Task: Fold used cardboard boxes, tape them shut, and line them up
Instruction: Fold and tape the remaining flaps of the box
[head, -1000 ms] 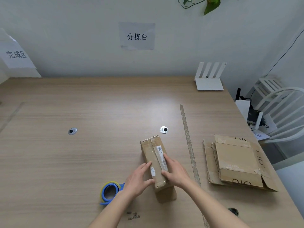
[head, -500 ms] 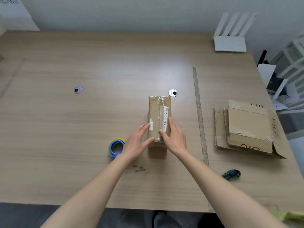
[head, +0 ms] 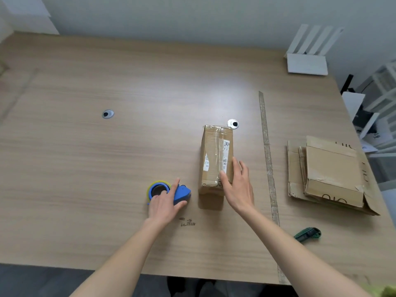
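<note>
Left hand (head: 165,203) curled around blue tape dispenser (head: 169,191), right hand (head: 236,185) flat, fingers spread, on taped cardboard box (head: 215,155)

Both arms reach forward; left grip (head: 165,202) curled, right grip (head: 236,185) flat.

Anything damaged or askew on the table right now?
Yes. The flattened cardboard stack at the right is torn and ragged along its near edges, its layers fanned askew. The folded box under the right hand is wrinkled, with old labels and tape.
</note>
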Available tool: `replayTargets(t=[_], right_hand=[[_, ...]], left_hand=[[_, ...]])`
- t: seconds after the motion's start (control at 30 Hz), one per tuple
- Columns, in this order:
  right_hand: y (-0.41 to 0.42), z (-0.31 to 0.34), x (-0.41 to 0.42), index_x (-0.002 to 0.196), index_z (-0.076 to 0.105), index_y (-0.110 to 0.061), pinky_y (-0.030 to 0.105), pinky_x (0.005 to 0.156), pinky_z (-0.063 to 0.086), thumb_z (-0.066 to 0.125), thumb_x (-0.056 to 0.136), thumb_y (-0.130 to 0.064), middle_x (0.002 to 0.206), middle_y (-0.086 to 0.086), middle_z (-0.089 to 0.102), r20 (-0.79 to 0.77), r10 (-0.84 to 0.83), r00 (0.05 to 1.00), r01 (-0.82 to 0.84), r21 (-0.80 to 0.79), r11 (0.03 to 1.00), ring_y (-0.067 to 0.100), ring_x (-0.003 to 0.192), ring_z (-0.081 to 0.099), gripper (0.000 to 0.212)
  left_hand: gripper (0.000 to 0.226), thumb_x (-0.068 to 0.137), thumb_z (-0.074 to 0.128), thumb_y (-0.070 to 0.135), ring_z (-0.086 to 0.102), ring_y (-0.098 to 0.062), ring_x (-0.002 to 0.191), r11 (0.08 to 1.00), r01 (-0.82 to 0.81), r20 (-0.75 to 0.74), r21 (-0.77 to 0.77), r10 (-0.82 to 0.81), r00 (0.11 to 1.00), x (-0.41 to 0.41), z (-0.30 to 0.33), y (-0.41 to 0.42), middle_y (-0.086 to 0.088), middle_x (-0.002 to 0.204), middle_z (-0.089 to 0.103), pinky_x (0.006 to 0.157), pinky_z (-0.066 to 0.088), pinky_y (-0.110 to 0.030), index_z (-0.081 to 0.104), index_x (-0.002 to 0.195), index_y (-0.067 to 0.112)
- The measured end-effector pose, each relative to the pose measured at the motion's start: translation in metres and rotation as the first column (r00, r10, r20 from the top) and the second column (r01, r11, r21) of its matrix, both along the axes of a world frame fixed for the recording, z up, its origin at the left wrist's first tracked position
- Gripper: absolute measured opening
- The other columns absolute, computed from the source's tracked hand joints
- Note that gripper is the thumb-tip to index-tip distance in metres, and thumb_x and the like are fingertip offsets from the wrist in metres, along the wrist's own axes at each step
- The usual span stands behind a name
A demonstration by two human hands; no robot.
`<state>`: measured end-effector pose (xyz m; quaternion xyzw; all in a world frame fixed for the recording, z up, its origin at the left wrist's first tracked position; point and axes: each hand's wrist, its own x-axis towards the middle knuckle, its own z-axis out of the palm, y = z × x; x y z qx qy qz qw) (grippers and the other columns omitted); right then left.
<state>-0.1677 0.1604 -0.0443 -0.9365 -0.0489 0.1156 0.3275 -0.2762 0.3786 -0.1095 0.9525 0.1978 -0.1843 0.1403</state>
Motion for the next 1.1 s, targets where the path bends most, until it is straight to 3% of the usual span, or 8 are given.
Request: replayTargets(t=[0.13, 0.27, 0.43, 0.5, 0.6, 0.77, 1.0, 1.1], right_hand=[[0.003, 0.010, -0.011, 0.157, 0.025, -0.027, 0.043, 0.107, 0.042, 0.048, 0.103, -0.045, 0.163, 0.001, 0.020, 0.066, 0.013, 0.998, -0.010, -0.045, 0.999, 0.022, 0.147, 0.031, 0.062], [0.020, 0.032, -0.016, 0.151, 0.040, -0.020, 0.036, 0.107, 0.045, 0.052, 0.102, -0.030, 0.157, -0.004, 0.034, 0.181, 0.142, 0.973, -0.144, -0.005, 0.990, 0.015, 0.142, 0.038, 0.052], [0.064, 0.088, -0.013, 0.146, 0.050, -0.020, 0.030, 0.110, 0.042, 0.050, 0.105, -0.025, 0.145, -0.005, 0.052, -0.018, 0.326, 0.945, -0.310, 0.257, 0.915, 0.007, 0.129, 0.049, 0.041], [0.080, 0.116, -0.012, 0.149, 0.046, -0.020, 0.024, 0.107, 0.042, 0.051, 0.105, -0.025, 0.145, -0.004, 0.053, -0.092, 0.356, 0.930, -0.301, 0.363, 0.882, 0.008, 0.129, 0.051, 0.044], [0.096, 0.153, -0.011, 0.147, 0.048, -0.019, 0.030, 0.108, 0.047, 0.056, 0.103, -0.020, 0.139, -0.002, 0.058, -0.130, 0.398, 0.908, -0.301, 0.459, 0.836, 0.010, 0.127, 0.056, 0.045], [0.108, 0.199, -0.013, 0.113, 0.074, -0.017, 0.031, 0.092, 0.057, 0.073, 0.093, -0.021, 0.106, -0.005, 0.076, 0.019, 0.349, 0.937, -0.314, 0.481, 0.818, 0.008, 0.099, 0.071, 0.020], [0.096, 0.214, -0.012, 0.094, 0.077, -0.012, 0.034, 0.079, 0.062, 0.076, 0.090, -0.019, 0.088, 0.002, 0.077, 0.027, 0.249, 0.968, -0.230, 0.490, 0.841, 0.020, 0.086, 0.074, 0.008], [0.083, 0.201, -0.014, 0.094, 0.075, -0.014, 0.032, 0.080, 0.060, 0.073, 0.091, -0.020, 0.088, -0.001, 0.075, 0.034, 0.205, 0.978, -0.200, 0.421, 0.885, 0.016, 0.085, 0.071, 0.007]], left_hand=[[0.065, 0.099, 0.041, 0.059, 0.059, -0.029, 0.094, 0.999, -0.016, 0.032, -0.035, 0.017, 0.999, -0.002, 0.012, 0.003, -0.007, 0.116, 0.055, 0.077, 0.040, -0.035, 0.020, 0.156, 0.035], [0.061, 0.089, 0.037, 0.068, 0.059, -0.025, 0.096, 0.987, 0.002, 0.213, -0.162, 0.033, 0.977, -0.008, 0.051, 0.031, 0.005, 0.110, 0.059, 0.075, 0.047, -0.036, 0.038, 0.143, 0.040], [0.063, 0.075, 0.046, 0.078, 0.060, -0.011, 0.096, 0.975, 0.170, 0.424, -0.142, -0.095, 0.901, 0.003, 0.135, 0.071, 0.023, 0.115, 0.062, 0.073, 0.045, -0.029, 0.050, 0.129, 0.046], [0.063, 0.074, 0.046, 0.079, 0.060, -0.010, 0.095, 0.972, 0.206, 0.464, -0.110, -0.133, 0.876, 0.006, 0.170, 0.080, 0.023, 0.114, 0.061, 0.073, 0.045, -0.028, 0.050, 0.128, 0.047], [0.061, 0.075, 0.045, 0.078, 0.059, -0.006, 0.098, 0.965, 0.249, 0.506, -0.084, -0.174, 0.845, 0.007, 0.213, 0.087, 0.026, 0.117, 0.061, 0.071, 0.041, -0.025, 0.049, 0.128, 0.047], [0.056, 0.079, 0.048, 0.074, 0.054, 0.001, 0.087, 0.955, 0.296, 0.584, -0.012, -0.234, 0.778, 0.000, 0.267, 0.092, 0.026, 0.111, 0.063, 0.062, 0.030, -0.011, 0.050, 0.127, 0.046], [0.053, 0.088, 0.051, 0.069, 0.058, -0.008, 0.086, 0.953, 0.301, 0.572, 0.032, -0.264, 0.776, 0.003, 0.289, 0.087, 0.019, 0.112, 0.067, 0.060, 0.033, -0.018, 0.047, 0.136, 0.046], [0.079, 0.084, 0.033, 0.083, 0.064, -0.018, 0.096, 0.944, 0.315, 0.493, 0.099, -0.321, 0.809, 0.014, 0.279, 0.070, 0.009, 0.119, 0.068, 0.067, 0.038, -0.028, 0.038, 0.149, 0.039]])
